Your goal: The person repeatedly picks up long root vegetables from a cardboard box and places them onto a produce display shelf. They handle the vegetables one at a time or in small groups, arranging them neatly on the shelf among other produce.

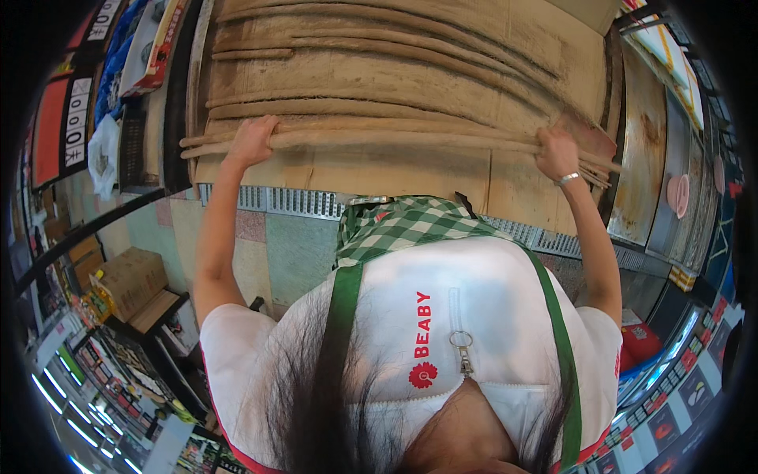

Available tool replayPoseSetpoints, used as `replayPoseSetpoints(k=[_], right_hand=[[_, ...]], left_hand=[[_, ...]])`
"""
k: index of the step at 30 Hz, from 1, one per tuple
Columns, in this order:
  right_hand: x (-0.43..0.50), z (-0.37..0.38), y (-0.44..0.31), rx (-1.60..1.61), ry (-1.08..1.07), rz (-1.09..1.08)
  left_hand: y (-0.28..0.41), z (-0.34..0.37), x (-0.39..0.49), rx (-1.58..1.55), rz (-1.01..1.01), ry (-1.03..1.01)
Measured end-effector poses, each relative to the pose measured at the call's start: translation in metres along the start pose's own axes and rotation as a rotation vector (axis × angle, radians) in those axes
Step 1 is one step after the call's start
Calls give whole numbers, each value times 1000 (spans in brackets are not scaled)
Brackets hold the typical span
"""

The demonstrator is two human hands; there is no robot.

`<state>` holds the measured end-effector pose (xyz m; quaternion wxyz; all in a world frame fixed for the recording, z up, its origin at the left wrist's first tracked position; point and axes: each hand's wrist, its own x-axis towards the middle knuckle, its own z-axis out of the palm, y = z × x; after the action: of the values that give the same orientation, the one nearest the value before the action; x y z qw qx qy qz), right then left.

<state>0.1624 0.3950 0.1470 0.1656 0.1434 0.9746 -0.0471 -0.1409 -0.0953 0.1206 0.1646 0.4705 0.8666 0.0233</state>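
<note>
Two long, thin brown root vegetables (402, 140), which look like yams or burdock, lie side by side across the front of a cardboard sheet (355, 169). My left hand (253, 141) grips them near their left ends, fingers curled over the top. Near the right ends, my right hand (558, 154) is closed around them; its fingertips are partly hidden. Just behind, another long root (331, 110) rests on the cardboard. Further back lie several more long roots (402, 50) in bent-looking rows, with a short piece (251, 54) at the left.
A dark frame bounds the display's left side, beside a black crate (141, 148) and price signs (74, 121). To the right are a stained metal panel (636, 154) and a pink basket (678, 195). A drain grating (302, 202) runs below; a cardboard box (133, 278) stands lower left.
</note>
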Motion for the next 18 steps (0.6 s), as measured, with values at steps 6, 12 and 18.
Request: replayPoseSetpoints(k=[6, 12, 18], right_hand=[[-5, -2, 15, -38, 379, -98], [-18, 17, 1, -103, 323, -298], [-43, -10, -9, -97, 582, -342]], left_hand=[[39, -6, -1, 4, 6, 327], [80, 77, 1, -55, -6, 180], [107, 54, 17, 9, -100, 166]])
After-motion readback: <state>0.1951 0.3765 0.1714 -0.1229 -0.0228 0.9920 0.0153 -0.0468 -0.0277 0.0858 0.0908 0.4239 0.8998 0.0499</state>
